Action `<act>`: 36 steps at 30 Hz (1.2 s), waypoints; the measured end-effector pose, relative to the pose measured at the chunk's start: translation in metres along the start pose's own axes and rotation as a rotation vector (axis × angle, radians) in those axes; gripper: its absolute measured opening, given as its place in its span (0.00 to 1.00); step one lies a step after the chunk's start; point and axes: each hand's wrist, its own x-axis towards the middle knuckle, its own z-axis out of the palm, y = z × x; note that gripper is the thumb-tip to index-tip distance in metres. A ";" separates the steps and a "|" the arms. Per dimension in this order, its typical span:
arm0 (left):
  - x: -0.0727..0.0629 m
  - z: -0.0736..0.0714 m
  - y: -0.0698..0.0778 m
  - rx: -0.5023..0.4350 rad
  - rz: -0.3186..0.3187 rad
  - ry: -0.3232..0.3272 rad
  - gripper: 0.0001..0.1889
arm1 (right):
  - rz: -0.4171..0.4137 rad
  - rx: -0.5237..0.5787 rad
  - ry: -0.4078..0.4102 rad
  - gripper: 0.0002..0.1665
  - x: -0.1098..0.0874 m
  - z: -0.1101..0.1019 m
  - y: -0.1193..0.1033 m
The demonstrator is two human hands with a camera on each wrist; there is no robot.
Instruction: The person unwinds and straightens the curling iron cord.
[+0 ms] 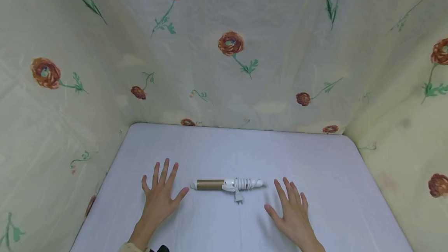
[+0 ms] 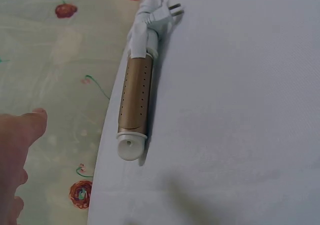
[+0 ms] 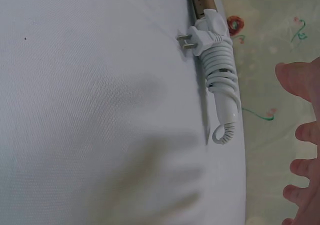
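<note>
A curling iron [image 1: 210,184] with a gold barrel and white handle lies crosswise on the white table. Its white cord [image 3: 218,65] is wound round the handle, and the two-pin plug [image 1: 238,197] hangs off toward the near side. To the left of the barrel tip, my left hand [image 1: 160,197] is spread with fingers straight, holding nothing. My right hand [image 1: 292,215] is spread to the right of the handle end, also holding nothing. Both hands are apart from the iron. In the left wrist view the barrel [image 2: 135,92] shows rows of small holes.
The white table [image 1: 238,151] has rounded far corners. Pale floral cloth [image 1: 196,61] hangs behind it and along both sides. Hand shadows fall on the table. A small dark object [image 1: 163,248] shows by the left sleeve [image 1: 129,247].
</note>
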 end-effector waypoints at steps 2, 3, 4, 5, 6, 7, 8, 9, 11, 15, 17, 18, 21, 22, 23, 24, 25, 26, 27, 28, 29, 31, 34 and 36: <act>-0.001 0.001 0.000 -0.001 -0.008 -0.010 0.43 | 0.007 0.000 -0.011 0.44 0.000 0.000 0.000; -0.001 0.001 0.000 -0.004 -0.011 -0.016 0.43 | 0.010 0.001 -0.016 0.44 -0.001 0.000 0.000; -0.002 0.002 -0.001 -0.004 -0.016 -0.027 0.43 | 0.019 0.002 -0.025 0.44 -0.001 0.000 0.000; -0.003 0.003 -0.001 -0.006 -0.022 -0.037 0.43 | 0.024 0.003 -0.033 0.44 -0.001 0.001 0.001; -0.004 0.004 -0.001 -0.005 -0.025 -0.044 0.43 | 0.027 0.005 -0.037 0.44 -0.002 0.001 0.001; -0.005 0.005 -0.002 -0.006 -0.028 -0.046 0.43 | 0.029 0.006 -0.037 0.43 -0.002 0.002 0.001; -0.006 0.007 -0.002 -0.007 -0.027 -0.046 0.43 | 0.030 0.009 -0.038 0.43 -0.002 0.002 0.002; -0.006 0.008 -0.002 -0.013 -0.024 -0.044 0.43 | 0.030 0.013 -0.035 0.43 -0.003 0.003 0.002; -0.005 0.011 -0.002 -0.026 -0.008 -0.028 0.43 | 0.029 0.021 -0.030 0.43 -0.003 0.003 0.002; 0.000 0.017 0.001 -0.086 0.038 0.000 0.41 | 0.033 0.059 -0.032 0.42 -0.002 0.007 0.001; 0.003 0.020 0.003 -0.106 0.053 -0.001 0.39 | 0.041 0.074 -0.040 0.42 -0.002 0.010 0.001; 0.005 0.022 0.004 -0.112 0.058 -0.004 0.39 | 0.044 0.081 -0.043 0.42 -0.002 0.011 0.000; 0.009 0.028 0.007 -0.115 0.070 -0.019 0.38 | 0.056 0.085 -0.049 0.42 -0.003 0.015 -0.002; 0.011 0.029 0.008 -0.117 0.074 -0.024 0.38 | 0.058 0.084 -0.048 0.42 -0.003 0.016 -0.003; 0.013 0.031 0.009 -0.122 0.077 -0.029 0.38 | 0.058 0.082 -0.047 0.41 -0.004 0.017 -0.005; 0.014 0.033 0.011 -0.127 0.079 -0.032 0.38 | 0.060 0.082 -0.048 0.41 -0.004 0.018 -0.006; 0.016 0.034 0.012 -0.131 0.080 -0.033 0.37 | 0.060 0.082 -0.050 0.41 -0.004 0.018 -0.007; 0.018 0.036 0.013 -0.135 0.083 -0.034 0.37 | 0.061 0.081 -0.052 0.41 -0.004 0.019 -0.008; 0.019 0.037 0.014 -0.143 0.086 -0.035 0.36 | 0.062 0.081 -0.054 0.41 -0.004 0.020 -0.009; 0.021 0.039 0.016 -0.143 0.092 -0.034 0.36 | 0.063 0.082 -0.055 0.41 -0.004 0.020 -0.010; 0.023 0.041 0.017 -0.144 0.098 -0.037 0.35 | 0.062 0.082 -0.054 0.40 -0.004 0.021 -0.011; 0.025 0.047 0.019 -0.147 0.111 -0.051 0.35 | 0.058 0.088 -0.049 0.40 -0.004 0.022 -0.012; 0.028 0.056 0.024 -0.145 0.142 -0.078 0.34 | 0.045 0.095 -0.035 0.39 -0.004 0.025 -0.013; 0.031 0.061 0.028 -0.148 0.164 -0.095 0.33 | 0.034 0.105 -0.022 0.38 -0.003 0.028 -0.015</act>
